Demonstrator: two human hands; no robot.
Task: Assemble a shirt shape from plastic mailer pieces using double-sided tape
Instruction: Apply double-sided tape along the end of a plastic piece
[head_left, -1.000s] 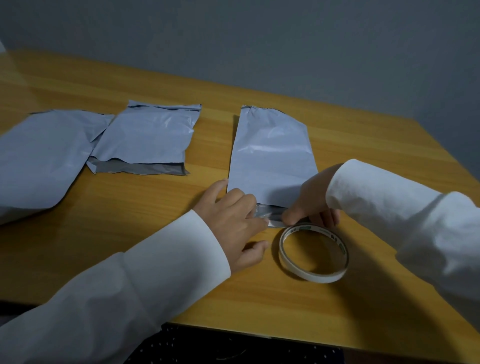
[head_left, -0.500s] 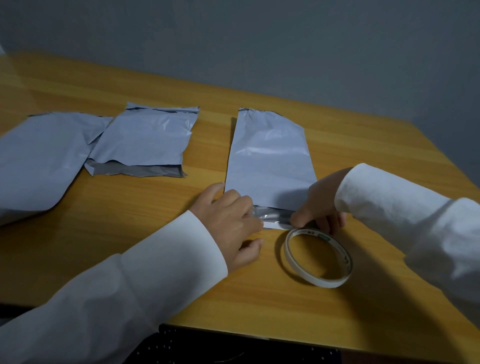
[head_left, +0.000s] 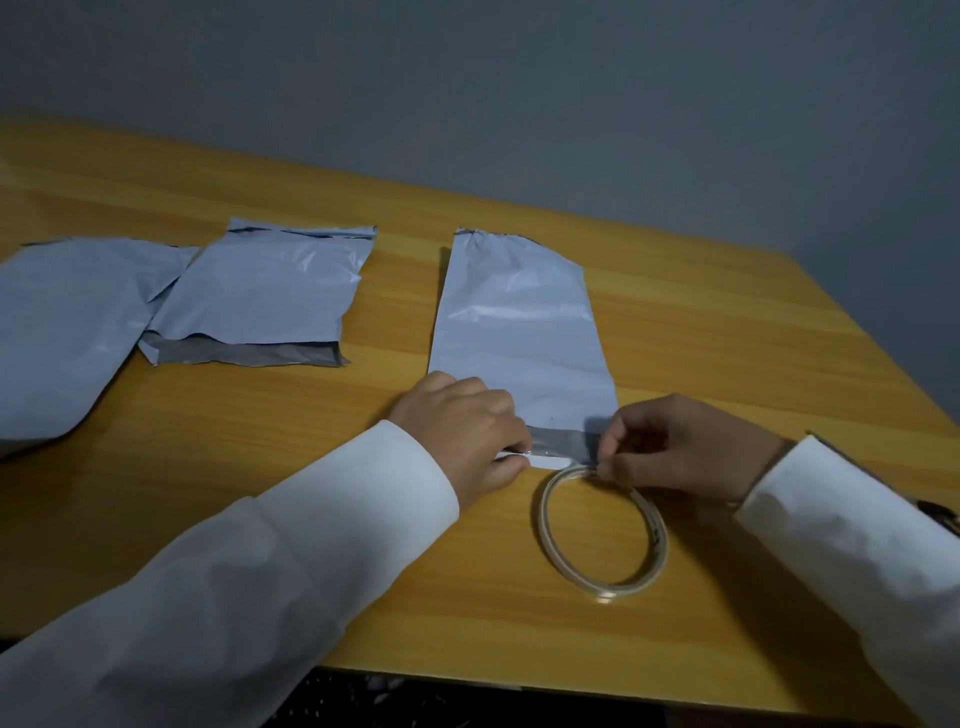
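Note:
A long grey mailer piece lies in the middle of the wooden table. Its near end shows a darker strip with a white tape strip along the edge. My left hand rests on the near left corner, fingers curled, pinching the tape's left end. My right hand pinches the tape at the near right corner. The roll of double-sided tape lies flat just in front of that edge, under my right fingers.
Two more grey mailer pieces lie to the left: a middle piece with a dark flap, and a large piece running off the left edge. The table's near edge is close below the roll.
My right hand has slid right along the near edge, from the middle to the right corner. More of the dark strip and white tape shows between my hands.

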